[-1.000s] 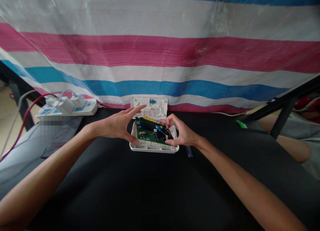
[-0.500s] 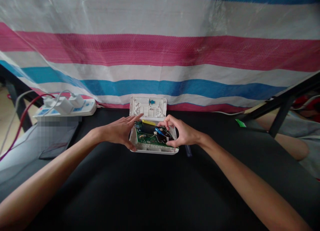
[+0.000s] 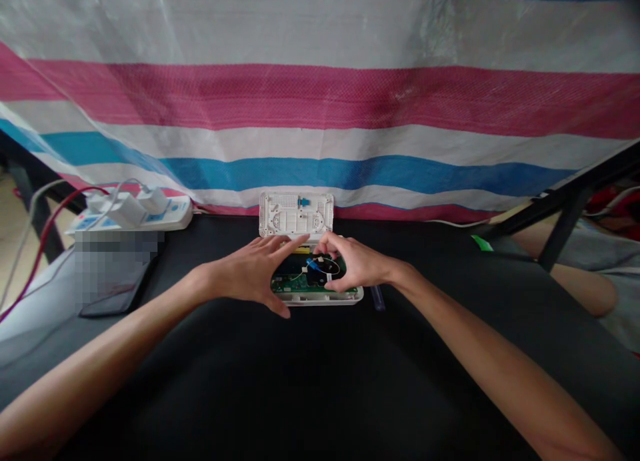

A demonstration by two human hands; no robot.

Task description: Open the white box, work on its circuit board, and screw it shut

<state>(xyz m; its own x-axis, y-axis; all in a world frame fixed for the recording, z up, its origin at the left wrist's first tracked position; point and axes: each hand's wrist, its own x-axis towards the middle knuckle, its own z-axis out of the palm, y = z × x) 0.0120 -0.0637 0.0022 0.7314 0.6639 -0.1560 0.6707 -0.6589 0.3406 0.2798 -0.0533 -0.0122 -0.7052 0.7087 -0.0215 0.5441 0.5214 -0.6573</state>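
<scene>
A green circuit board point(image 3: 295, 285) lies inside a shallow white plastic housing point(image 3: 345, 298). On the board sit a black plate point(image 3: 320, 274) with a looped white fibre and a blue connector point(image 3: 313, 264). A yellow strip point(image 3: 302, 250) shows behind them. My left hand point(image 3: 255, 269) spans the housing's left end, fingers spread and thumb over the front rim; whether it presses on the rim is unclear. My right hand point(image 3: 356, 264) curls round the right part of the board, thumb and fingers gripping near the black plate; the exact contact is hidden.
A white perforated cover point(image 3: 296, 214) leans behind the housing. A dark blue tool-like piece point(image 3: 378, 298) lies to its right. On the left are a power strip point(image 3: 175, 213) with plugs and a dark flat device point(image 3: 117, 301). Another person's leg point(image 3: 583, 291) is at right.
The tilted circuit board now lies flatter in the housing. My left hand has shifted right across the housing's left end. The housing has slid slightly right.
</scene>
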